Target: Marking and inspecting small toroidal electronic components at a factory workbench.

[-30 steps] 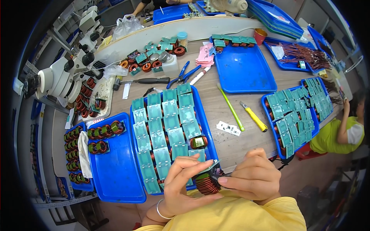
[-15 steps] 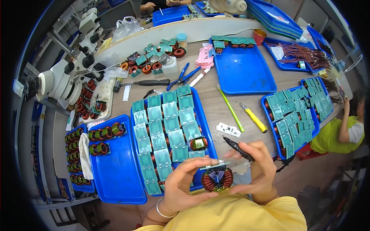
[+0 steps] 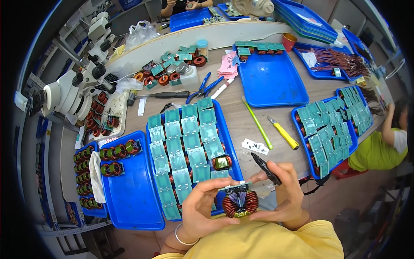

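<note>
Close to my body, my left hand [image 3: 199, 208] grips a copper-wound toroidal coil [image 3: 249, 204], its fingers on top and thumb underneath. A small green circuit board [image 3: 235, 187] sits on the coil's upper side, with dark bluish material between the windings. My right hand [image 3: 288, 194] is closed on a black, flat, pointed tool [image 3: 265, 167], whose exact kind I cannot make out. The right thumb reaches to the coil's right side. Just beyond my hands, a blue tray [image 3: 230, 144] carries rows of coils with green boards facing up, and one coil [image 3: 222, 162] with yellow-green tape showing.
A yellow utility knife [image 3: 284, 134], green stick [image 3: 257, 125], blue pliers [image 3: 204, 90] and hammer [image 3: 161, 95] lie on the table. More blue trays [image 3: 129, 198] flank the work. Microscopes [image 3: 64, 93] stand left. Another person [image 3: 379, 144] sits right; someone's hands [image 3: 194, 4] show across the partition.
The coil has shifted slightly left and tilted a little in my hands. The black tool's tip has swung to a steeper angle in my right hand.
</note>
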`<state>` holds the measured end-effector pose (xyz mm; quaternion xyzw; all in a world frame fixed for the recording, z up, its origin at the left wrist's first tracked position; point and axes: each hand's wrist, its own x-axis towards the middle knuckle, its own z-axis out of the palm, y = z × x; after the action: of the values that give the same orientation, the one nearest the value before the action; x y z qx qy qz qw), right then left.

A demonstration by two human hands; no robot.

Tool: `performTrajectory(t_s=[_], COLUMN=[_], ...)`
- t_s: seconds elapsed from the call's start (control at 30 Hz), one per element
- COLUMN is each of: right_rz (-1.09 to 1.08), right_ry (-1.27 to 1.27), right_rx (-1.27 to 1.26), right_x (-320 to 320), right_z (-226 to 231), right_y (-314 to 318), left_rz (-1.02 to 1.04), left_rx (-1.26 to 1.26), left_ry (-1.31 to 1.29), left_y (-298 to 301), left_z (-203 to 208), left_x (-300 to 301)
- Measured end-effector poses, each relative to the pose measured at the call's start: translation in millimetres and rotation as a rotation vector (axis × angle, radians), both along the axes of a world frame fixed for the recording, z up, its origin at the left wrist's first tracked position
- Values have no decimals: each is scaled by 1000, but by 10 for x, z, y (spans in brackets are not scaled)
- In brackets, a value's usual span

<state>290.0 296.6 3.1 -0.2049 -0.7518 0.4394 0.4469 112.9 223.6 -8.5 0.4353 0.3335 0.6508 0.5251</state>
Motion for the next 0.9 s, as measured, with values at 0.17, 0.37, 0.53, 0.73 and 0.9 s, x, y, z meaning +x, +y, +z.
performTrajectory(t_s=[0.17,0.37,0.53,0.73,0.9], right_rz=[-10,33,-16,-20,6], right_ry=[9,-26,20,37,-101], right_rx=[0,66,52,66,125], right_x=[-14,0,-13,-20,12], right_z=[4,6,-8,15,87], right_y=[12,24,6,5,18], left_rz=[40,50,36,-20,-62], left_rx=[9,70,77,27,-6], left_ry=[131,288,299,131,33], left_y=[14,15,32,33,7], left_z=[27,42,42,42,32], left_x=[-29,-76,-78,-46,-43])
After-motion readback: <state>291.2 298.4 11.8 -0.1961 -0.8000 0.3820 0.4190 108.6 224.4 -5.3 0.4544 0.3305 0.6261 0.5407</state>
